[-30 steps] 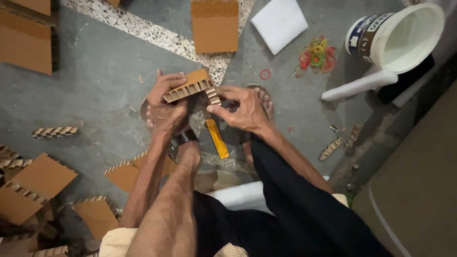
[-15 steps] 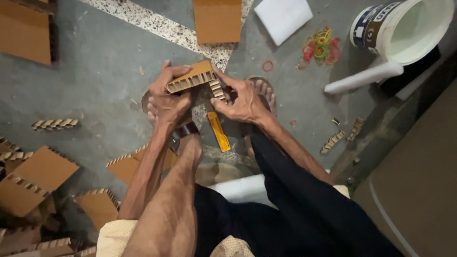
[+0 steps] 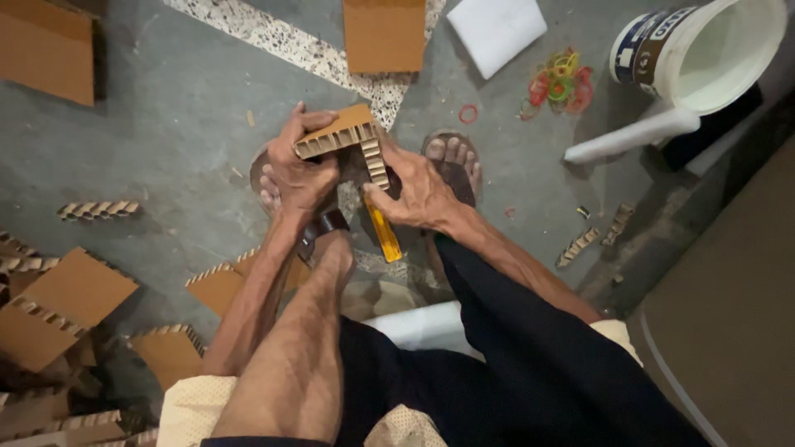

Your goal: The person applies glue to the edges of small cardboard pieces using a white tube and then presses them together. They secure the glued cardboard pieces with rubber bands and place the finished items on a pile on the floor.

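Since the earlier frames the cardboard piece [image 3: 344,136] has tipped slightly, its second strip now hanging at a right angle under the first. The left hand [image 3: 302,170] clenches the upper strip, the right hand's [image 3: 418,190] fingers [image 3: 377,194] pinch the lower, just above the yellow knife [image 3: 385,236]. Judging by this, the two strips are being pressed into a corner.

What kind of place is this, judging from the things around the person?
Probably a small floor-level workshop for cardboard handwork: cut corrugated cardboard pieces lie on the bare concrete floor, beside loose rubber bands and a white bucket.
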